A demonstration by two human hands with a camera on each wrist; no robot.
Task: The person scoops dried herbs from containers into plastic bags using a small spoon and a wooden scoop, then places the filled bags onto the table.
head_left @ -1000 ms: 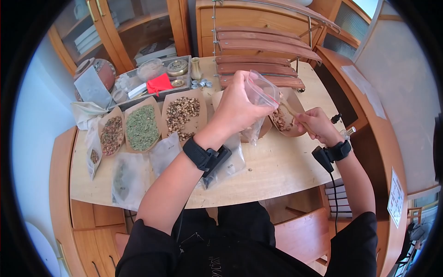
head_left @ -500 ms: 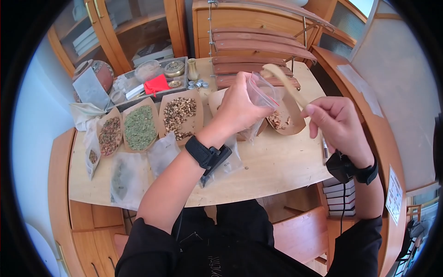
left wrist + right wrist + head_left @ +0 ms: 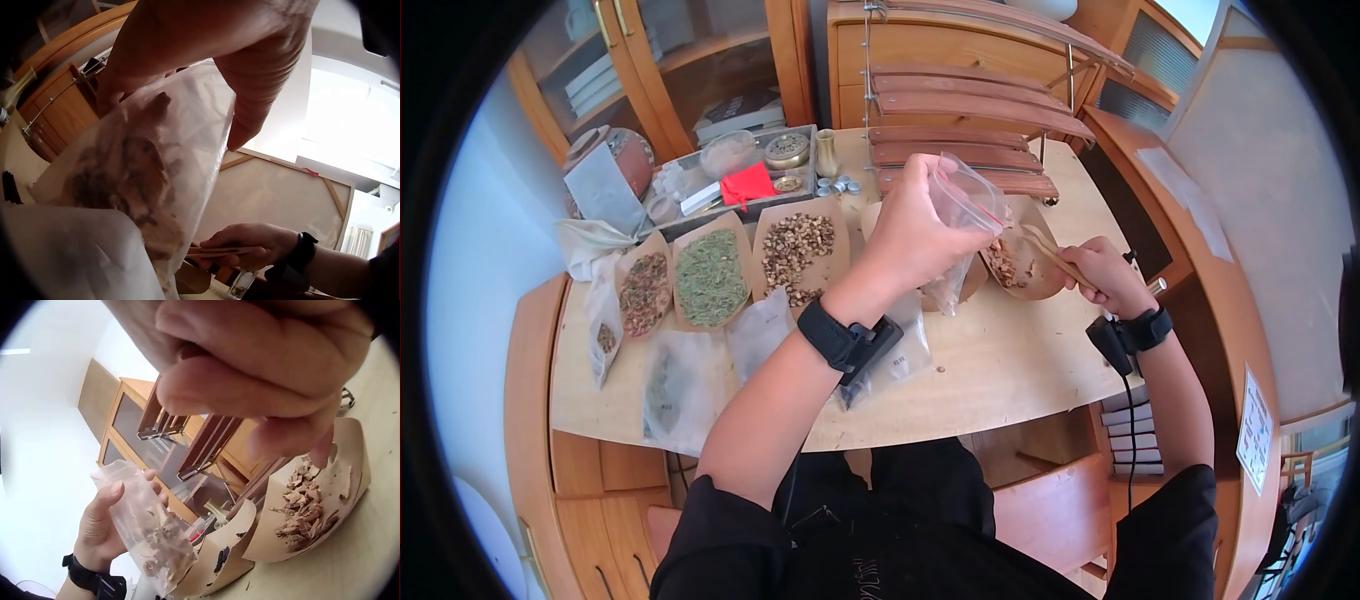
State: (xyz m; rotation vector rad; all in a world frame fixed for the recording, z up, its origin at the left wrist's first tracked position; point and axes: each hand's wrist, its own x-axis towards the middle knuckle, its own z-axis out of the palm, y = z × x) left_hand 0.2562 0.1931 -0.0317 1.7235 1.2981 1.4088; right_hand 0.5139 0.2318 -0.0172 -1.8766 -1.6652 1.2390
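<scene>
My left hand [image 3: 920, 225] grips a clear zip bag [image 3: 968, 200] near its open top, over the table. Brown dried pieces [image 3: 140, 175] fill its lower part in the left wrist view. At the right, my right hand [image 3: 1108, 275] holds a wooden scoop [image 3: 1055, 250] by the handle, its head over the rightmost paper tray [image 3: 1040, 285]. Light brown chips [image 3: 303, 509] lie in that tray in the right wrist view. Beside it, partly behind the bag, stands another tray [image 3: 234, 556] with a few dark pieces.
Paper trays of brown pieces [image 3: 798, 250], green herb [image 3: 710, 275] and reddish herb [image 3: 643, 292] stand to the left. Flat plastic bags [image 3: 675, 385] lie along the front. Behind are a grey box [image 3: 745, 208] with small items, a brass vase [image 3: 827, 155] and a slatted wooden rack [image 3: 960, 150].
My right hand rose toward me with the scoop, then went back down and forward to the rightmost tray. My left hand with the bag has barely moved.
</scene>
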